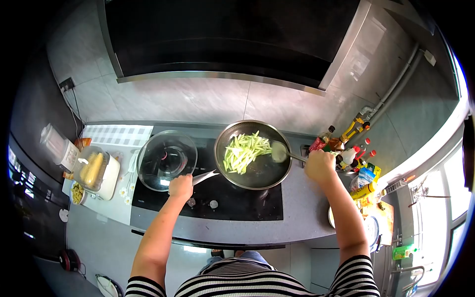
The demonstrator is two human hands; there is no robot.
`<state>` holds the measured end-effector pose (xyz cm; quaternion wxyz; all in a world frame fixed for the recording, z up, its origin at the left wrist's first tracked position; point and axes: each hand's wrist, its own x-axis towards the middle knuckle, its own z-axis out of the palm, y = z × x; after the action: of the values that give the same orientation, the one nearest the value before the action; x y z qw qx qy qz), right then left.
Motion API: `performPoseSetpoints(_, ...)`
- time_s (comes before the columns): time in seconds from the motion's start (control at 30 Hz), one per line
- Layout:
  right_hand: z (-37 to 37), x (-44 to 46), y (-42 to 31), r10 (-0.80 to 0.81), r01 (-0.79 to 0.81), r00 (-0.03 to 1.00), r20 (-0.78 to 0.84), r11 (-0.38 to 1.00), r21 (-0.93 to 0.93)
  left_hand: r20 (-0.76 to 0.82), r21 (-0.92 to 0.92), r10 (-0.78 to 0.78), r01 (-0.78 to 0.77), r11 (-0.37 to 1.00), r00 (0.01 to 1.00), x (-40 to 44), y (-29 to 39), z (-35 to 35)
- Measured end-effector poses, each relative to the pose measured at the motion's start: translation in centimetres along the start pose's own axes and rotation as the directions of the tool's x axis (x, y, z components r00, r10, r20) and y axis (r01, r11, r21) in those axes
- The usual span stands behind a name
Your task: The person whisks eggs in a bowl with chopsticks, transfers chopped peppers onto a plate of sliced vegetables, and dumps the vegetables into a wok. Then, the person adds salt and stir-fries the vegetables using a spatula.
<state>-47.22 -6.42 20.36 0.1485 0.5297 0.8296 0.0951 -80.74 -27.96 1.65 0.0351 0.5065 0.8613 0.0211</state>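
A round frying pan (267, 179) stands on the right side of the black cooktop. Pale green vegetable strips (243, 153) lie heaped in its left half. My left hand (181, 187) is closed around the pan's handle (204, 176), which points left toward me. My right hand (320, 166) grips the handle of a spatula (279, 151). The spatula's rounded head is inside the pan, just right of the strips. Left of the pan, a glass lid (167, 161) with a dark rim rests on the cooktop.
Bottles (325, 138) and seasoning packets crowd the counter at the right. A container of corn (93, 170) and a small bowl (77, 193) stand at the left. The range hood (222, 76) hangs above the cooktop (237, 208).
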Motion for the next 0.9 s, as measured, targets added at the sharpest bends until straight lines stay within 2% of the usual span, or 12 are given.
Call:
performPoseSetpoints(0.1,5.9,2.9,-0.4,0.010,-0.009,1.000,-0.012,0.996,0.086,-0.013,0.010,0.009,-0.009,1.000,1.000,-0.1,0.1,-0.1)
performPoseSetpoints(0.2,11.3,5.9,-0.8,-0.160,0.140,0.987,0.000,0.866,0.480,-0.018,0.006,0.010,-0.010,1.000,1.000,-0.3,0.3,-0.4)
performPoseSetpoints(0.23,12.1,6.1,-0.9,-0.159,0.147,0.987,-0.026,0.819,0.554,-0.018,0.004,0.013,-0.013,1.000,1.000,-0.4,0.3,-0.4)
performPoseSetpoints(0.27,13.0,6.0,-0.7,-0.151,0.162,0.987,-0.064,0.846,0.508,-0.020,0.002,0.017,-0.017,1.000,1.000,-0.5,0.3,-0.6)
performPoseSetpoints(0.33,9.7,3.0,-0.9,-0.136,0.183,0.980,-0.143,0.893,0.410,-0.010,0.000,0.012,-0.012,1.000,1.000,-0.3,0.2,-0.4)
performPoseSetpoints(0.43,7.9,1.5,1.0,-0.193,0.270,0.941,-0.280,0.924,0.271,0.020,0.000,-0.011,0.011,1.000,1.000,0.1,-0.1,0.4)
performPoseSetpoints(0.53,5.6,1.3,2.9,-0.117,0.155,0.975,-0.190,0.968,0.200,0.010,-0.007,-0.012,0.012,1.000,1.000,0.0,0.0,0.0)
performPoseSetpoints(0.67,8.8,6.5,3.4,-0.078,0.080,0.997,-0.020,0.936,0.342,-0.017,-0.009,-0.006,0.006,1.000,1.000,-0.2,0.2,-0.2)
performPoseSetpoints(0.7,10.9,8.8,3.2,-0.193,0.153,0.981,0.030,0.857,0.491,-0.015,-0.008,-0.009,0.009,1.000,1.000,-0.3,0.3,-0.3)
performPoseSetpoints(0.8,12.6,8.8,0.5,-0.256,0.150,0.967,0.018,0.622,0.769,-0.019,-0.005,-0.006,0.005,1.000,1.000,-0.2,0.2,0.0)
performPoseSetpoints(0.83,12.8,8.3,0.3,-0.273,0.184,0.962,-0.009,0.624,0.759,-0.003,-0.002,-0.013,0.013,1.000,1.000,-0.1,0.1,0.1)
performPoseSetpoints(0.9,12.7,6.8,0.7,-0.271,0.305,0.949,-0.161,0.661,0.685,0.032,0.002,-0.027,0.027,1.000,0.999,0.0,0.0,0.3)
